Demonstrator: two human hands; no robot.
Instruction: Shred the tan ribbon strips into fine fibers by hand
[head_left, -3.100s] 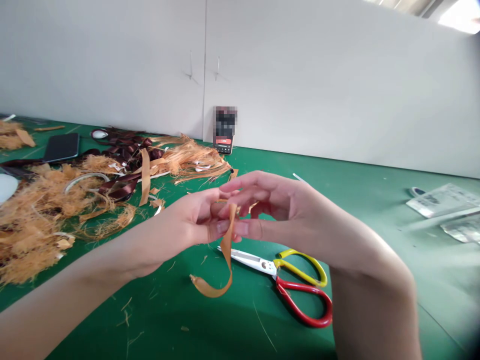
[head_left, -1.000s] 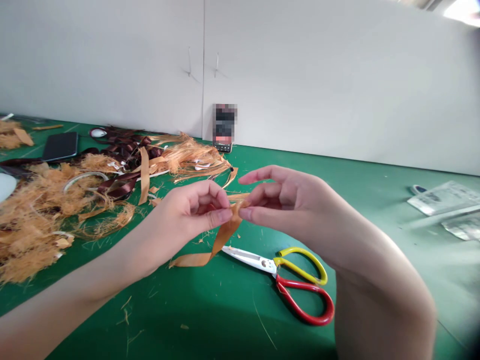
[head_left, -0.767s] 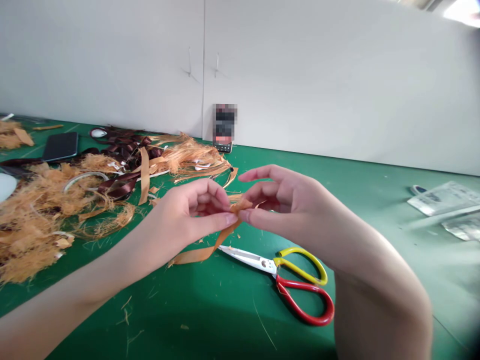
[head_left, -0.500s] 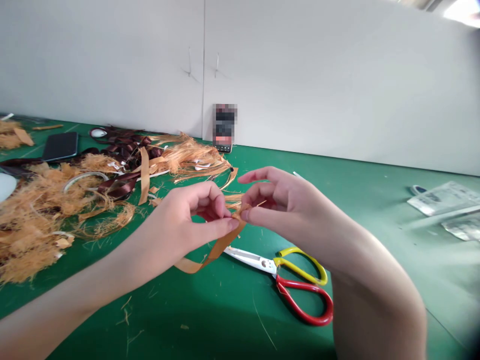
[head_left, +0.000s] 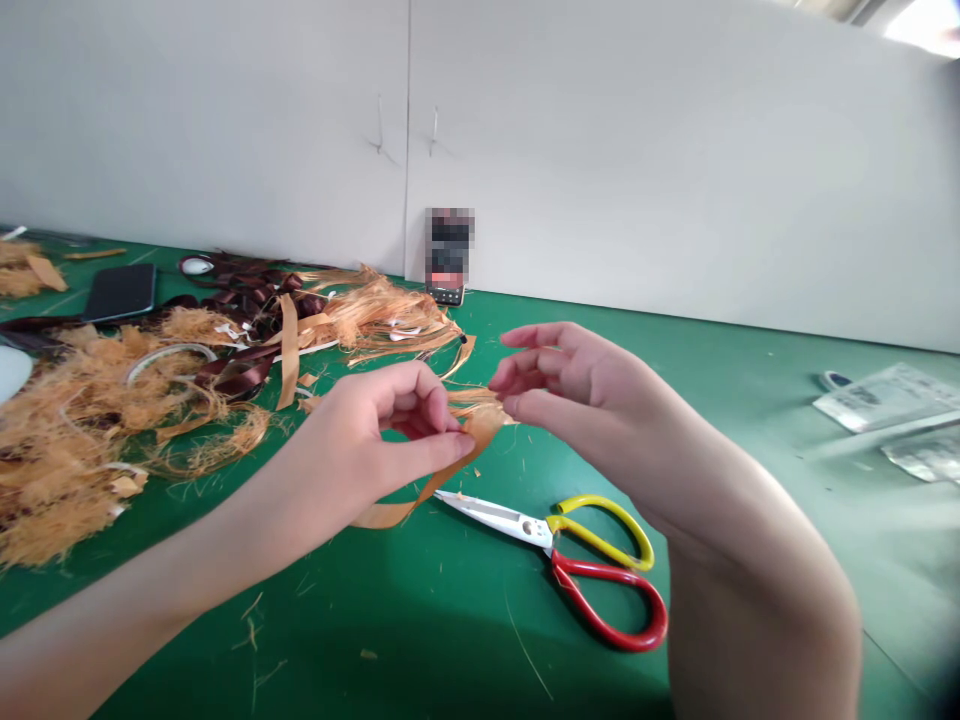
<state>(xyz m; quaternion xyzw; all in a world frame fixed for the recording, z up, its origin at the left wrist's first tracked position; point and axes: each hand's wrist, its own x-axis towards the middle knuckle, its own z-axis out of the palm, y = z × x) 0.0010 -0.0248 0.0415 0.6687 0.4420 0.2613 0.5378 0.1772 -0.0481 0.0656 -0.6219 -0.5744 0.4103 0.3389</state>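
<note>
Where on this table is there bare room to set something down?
Bare green table lies between the scissors and the plastic packets, and along the wall behind the right hand. Below the left hand, which pinches an orange ribbon, only stray threads. Crowded: the left side, with orange fibre heaps and dark ribbons.

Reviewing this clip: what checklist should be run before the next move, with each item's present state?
1. Pinch grip of the left hand on the orange satin ribbon strip: ok.
2. Grip of the right hand on the strip's frayed end: cannot tell.
3. Strip's tail resting on the green table mat: ok.
4. The red-and-yellow-handled scissors lie shut, apart from both hands: ok.
5. The loose orange fibre heap lies apart from the strip: ok.
</note>
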